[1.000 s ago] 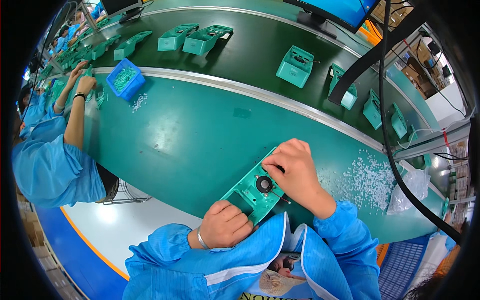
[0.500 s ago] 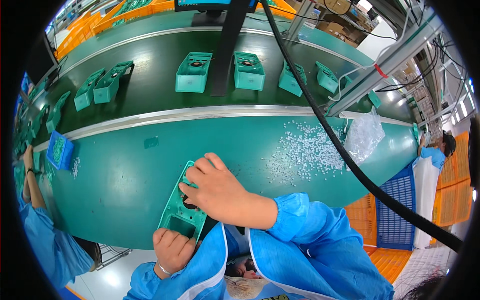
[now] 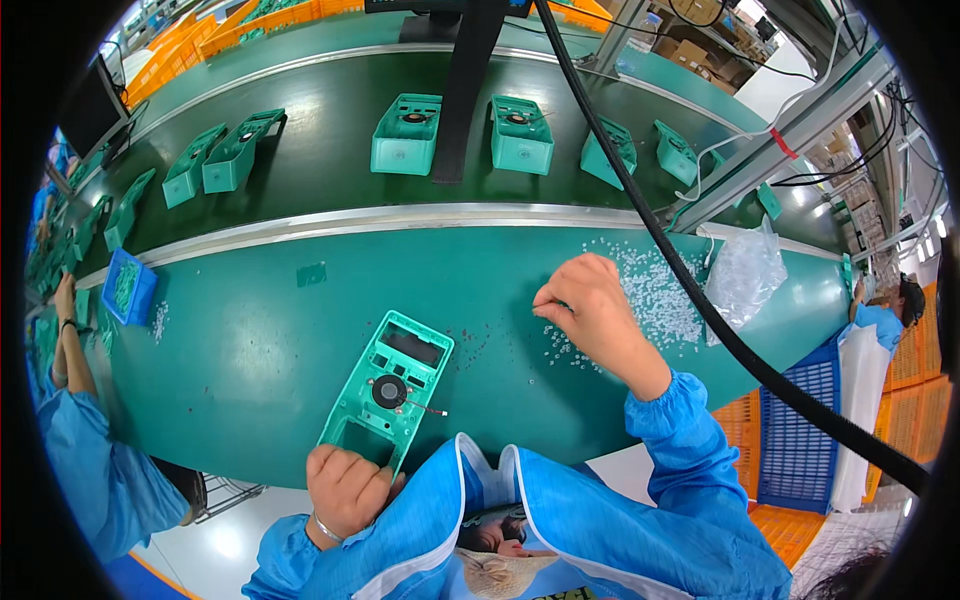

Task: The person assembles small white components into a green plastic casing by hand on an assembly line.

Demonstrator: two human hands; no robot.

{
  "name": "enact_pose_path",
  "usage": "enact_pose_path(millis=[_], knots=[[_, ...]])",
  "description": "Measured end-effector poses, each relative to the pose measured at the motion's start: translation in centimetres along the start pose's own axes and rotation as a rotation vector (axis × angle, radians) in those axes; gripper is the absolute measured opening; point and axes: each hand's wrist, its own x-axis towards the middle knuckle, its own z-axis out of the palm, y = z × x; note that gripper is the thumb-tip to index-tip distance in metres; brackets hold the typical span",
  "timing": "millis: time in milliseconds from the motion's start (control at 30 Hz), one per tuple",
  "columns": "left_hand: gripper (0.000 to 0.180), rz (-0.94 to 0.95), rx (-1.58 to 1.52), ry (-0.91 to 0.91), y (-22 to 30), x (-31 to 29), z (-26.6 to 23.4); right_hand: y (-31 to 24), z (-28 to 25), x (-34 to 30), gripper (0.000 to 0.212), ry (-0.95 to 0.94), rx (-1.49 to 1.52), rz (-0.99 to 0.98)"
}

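Observation:
My left hand [image 3: 348,490] is wrapped around the near end of a green plastic housing [image 3: 361,400], which lies slanted on the bench in front of me. A round black fan [image 3: 389,391] with a short thin lead sits inside the housing, between two rectangular openings. To the right, my right hand [image 3: 598,315] is over the bench at the left edge of many scattered small whitish pieces [image 3: 655,290]. Its thumb and forefinger are pinched together; anything between them is too small to make out. Tiny dark specks [image 3: 470,345] lie between the housing and that hand.
Beyond a metal rail, a dark green belt [image 3: 330,150] carries several similar green housings [image 3: 405,150]. A clear plastic bag [image 3: 748,270] lies at the right, near a black hose [image 3: 740,350] crossing the view. At the left are a blue bin [image 3: 140,298] and another person's arm [image 3: 75,360].
My right hand has left the housing and moved right to the scattered whitish pieces, uncovering the fan. My left hand keeps its hold on the housing. The whole view has shifted slightly.

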Motion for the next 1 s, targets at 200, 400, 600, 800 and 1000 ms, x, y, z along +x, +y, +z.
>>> enact_pose_path(millis=[200,400,600,800,1000], knots=[[0.018,-0.004,0.002,-0.013,0.1,-0.1,0.0,0.5,1.5,0.2,0.010,0.018,0.000,0.023],[0.018,-0.008,-0.002,-0.007,0.0,-0.2,-0.1,0.4,1.0,-0.2,0.009,0.083,-0.022,0.002],[0.019,-0.002,-0.010,-0.013,-0.2,-0.2,-0.2,-0.3,0.5,-0.4,0.010,0.063,-0.097,-0.095],[0.019,0.005,0.000,-0.019,-0.1,-0.1,-0.4,-0.8,0.6,-0.3,0.011,0.107,-0.106,-0.144],[0.018,0.011,-0.002,-0.038,-0.2,-0.3,-0.7,-1.1,0.8,-0.3,0.011,0.129,-0.130,-0.135]])
